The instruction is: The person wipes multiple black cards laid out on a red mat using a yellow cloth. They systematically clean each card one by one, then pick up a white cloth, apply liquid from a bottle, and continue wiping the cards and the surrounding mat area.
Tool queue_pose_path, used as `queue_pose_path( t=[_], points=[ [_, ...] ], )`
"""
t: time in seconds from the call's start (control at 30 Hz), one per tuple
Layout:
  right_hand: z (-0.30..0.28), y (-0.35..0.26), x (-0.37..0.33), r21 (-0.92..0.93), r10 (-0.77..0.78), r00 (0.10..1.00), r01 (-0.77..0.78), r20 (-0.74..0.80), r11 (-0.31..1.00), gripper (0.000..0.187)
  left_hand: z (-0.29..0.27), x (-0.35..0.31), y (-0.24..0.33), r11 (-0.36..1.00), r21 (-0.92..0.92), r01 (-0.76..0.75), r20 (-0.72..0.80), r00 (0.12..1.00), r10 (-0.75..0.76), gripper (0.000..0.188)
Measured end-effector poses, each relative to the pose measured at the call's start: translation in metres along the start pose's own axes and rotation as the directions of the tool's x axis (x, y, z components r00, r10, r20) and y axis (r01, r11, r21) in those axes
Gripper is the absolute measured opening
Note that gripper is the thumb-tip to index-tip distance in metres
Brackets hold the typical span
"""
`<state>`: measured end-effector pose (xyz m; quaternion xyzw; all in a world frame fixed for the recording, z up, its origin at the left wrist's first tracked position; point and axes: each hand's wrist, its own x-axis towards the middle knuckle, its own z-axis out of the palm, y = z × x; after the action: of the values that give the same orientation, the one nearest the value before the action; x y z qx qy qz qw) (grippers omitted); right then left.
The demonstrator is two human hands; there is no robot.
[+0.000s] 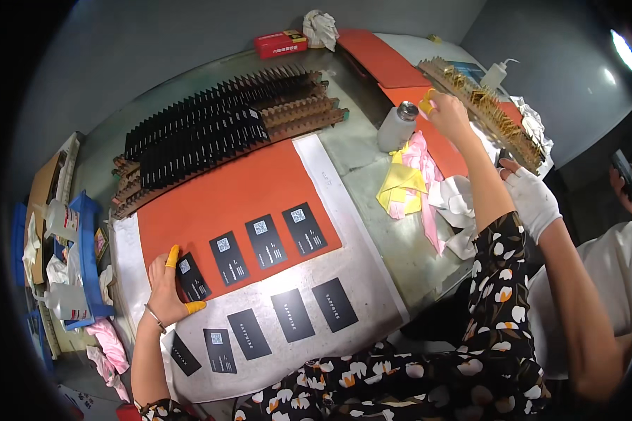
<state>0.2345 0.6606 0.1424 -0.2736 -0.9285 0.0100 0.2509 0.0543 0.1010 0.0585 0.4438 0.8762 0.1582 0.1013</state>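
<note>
Floral shirt (414, 372) nearest camera. Orange mat (232, 189) beyond. Right hand (448, 116) beside bottle (397, 130), fingers curled; cannot tell if holding anything. Left hand (164, 286) nearer, finger and thumb spread. Black card (194, 276) just right of them, mat's near-left corner, long axis slanting away-left.

Far row on the orange sheet (239, 182): four dark cards (266, 241), each bearing a pale square code and small pale lines of print. Near row on the white sheet (361, 270): four word cards (293, 315), dark, each with a single line of pale capitals, and, second from left, one code card (220, 350) with square code and fine print; the sheet itself carries faint handwritten characters right of the orange. Elsewhere: far red box (281, 43), pale lettering; two left-hand white bottles (62, 219), red-and-white labels, print too small to tell.
</note>
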Motion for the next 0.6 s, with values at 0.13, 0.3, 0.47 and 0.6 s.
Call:
queue_pose_path(
  t=[0.13, 0.3, 0.47, 0.6],
  points=[
    [0.021, -0.019, 0.025, -0.189, -0.160, 0.983, 0.174, 0.085, 0.967, 0.019, 0.003, -0.007, -0.019, 0.998, -0.012, -0.060, -0.028, 0.998, 0.060, 0.118],
    [0.020, 0.025, 0.023, -0.103, -0.242, 0.966, 0.251, 0.095, 0.962, 0.024, -0.006, 0.012, -0.014, 0.993, -0.033, -0.111, 0.008, 0.994, 0.111, 0.106],
    [0.017, -0.015, 0.014, -0.215, -0.300, 0.954, 0.292, -0.004, 0.932, 0.025, -0.001, 0.002, -0.002, 0.999, 0.023, -0.026, -0.096, 0.995, 0.028, 0.100],
    [0.031, -0.120, -0.051, 0.467, -0.256, 0.934, 0.117, 0.247, 0.876, 0.019, 0.017, 0.032, 0.031, 0.991, -0.003, -0.136, -0.116, 0.984, 0.135, 0.093]
  ],
)
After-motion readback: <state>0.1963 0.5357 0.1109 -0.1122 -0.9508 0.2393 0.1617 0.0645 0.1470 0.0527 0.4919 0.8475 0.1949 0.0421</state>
